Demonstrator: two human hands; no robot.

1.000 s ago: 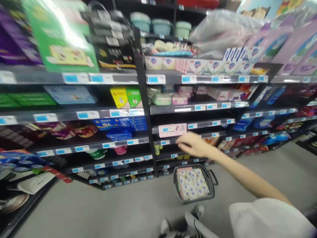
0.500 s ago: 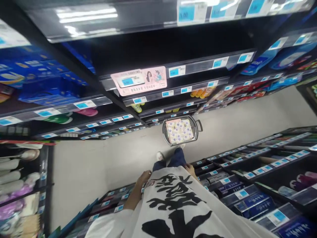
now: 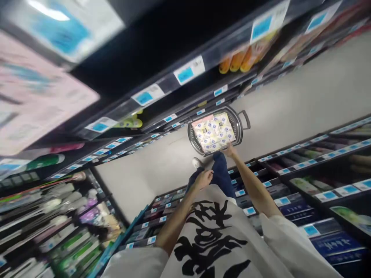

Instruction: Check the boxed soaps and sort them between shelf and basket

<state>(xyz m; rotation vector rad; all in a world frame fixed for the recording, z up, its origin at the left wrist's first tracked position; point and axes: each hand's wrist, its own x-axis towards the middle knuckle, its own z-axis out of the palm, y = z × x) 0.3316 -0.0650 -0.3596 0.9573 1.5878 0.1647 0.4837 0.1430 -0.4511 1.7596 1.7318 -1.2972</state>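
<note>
A black oval shopping basket (image 3: pixel 238 133) stands on the aisle floor in front of my feet. Inside lie several white and yellow packs with small blue prints (image 3: pixel 214 131), packed side by side. My right hand (image 3: pixel 231 150) reaches down to the near rim of the basket, its fingers stretched out by the edge of the packs; whether they touch is too small to tell. Above my thigh, my left hand (image 3: pixel 204 178) hangs with loosely bent fingers and holds nothing.
A tall dark shelf (image 3: pixel 150 104) with price tags and yellow and orange bottles (image 3: pixel 237 61) rises beyond the basket. Another shelf (image 3: pixel 290 177) runs close behind me on the right. Hanging goods (image 3: pixel 69 208) fill a rack at the left; pale floor (image 3: pixel 301 100) lies between.
My right hand has moved from beside my leg out to the basket's near edge. My left hand has come up in front of my thigh. The view has tilted and dropped nearer the basket.
</note>
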